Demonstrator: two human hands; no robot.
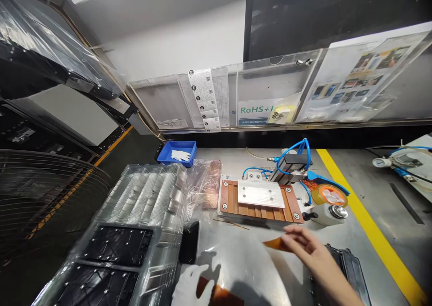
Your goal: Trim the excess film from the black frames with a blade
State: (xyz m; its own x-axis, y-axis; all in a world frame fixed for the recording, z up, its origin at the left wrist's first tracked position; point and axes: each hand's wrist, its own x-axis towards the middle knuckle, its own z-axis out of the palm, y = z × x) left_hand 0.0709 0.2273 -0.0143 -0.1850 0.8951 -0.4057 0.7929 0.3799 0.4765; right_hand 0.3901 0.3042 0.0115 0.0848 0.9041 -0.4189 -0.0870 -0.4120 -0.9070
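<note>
My right hand [305, 245], bare, is closed in a pinch on one end of an amber film piece [275, 244], whose pointed end sticks out to the left above the metal bench. My left hand [192, 285], in a white glove, is at the bottom edge with thumb and fingertips apart. Beside and below its thumb is an amber sheet [227, 297], partly cut off by the frame; whether the glove touches it I cannot tell. Beyond both hands stands a clamping fixture [261, 195] with a silver plate over a brown grooved base.
Left are clear plastic trays [135, 198] with black panels [116, 245] and a blue bin [177, 153] holding a white glove. A tape roll [330, 194] and a metal-topped bottle [332, 213] flank the fixture. Another black part [351, 270] lies beside my right forearm.
</note>
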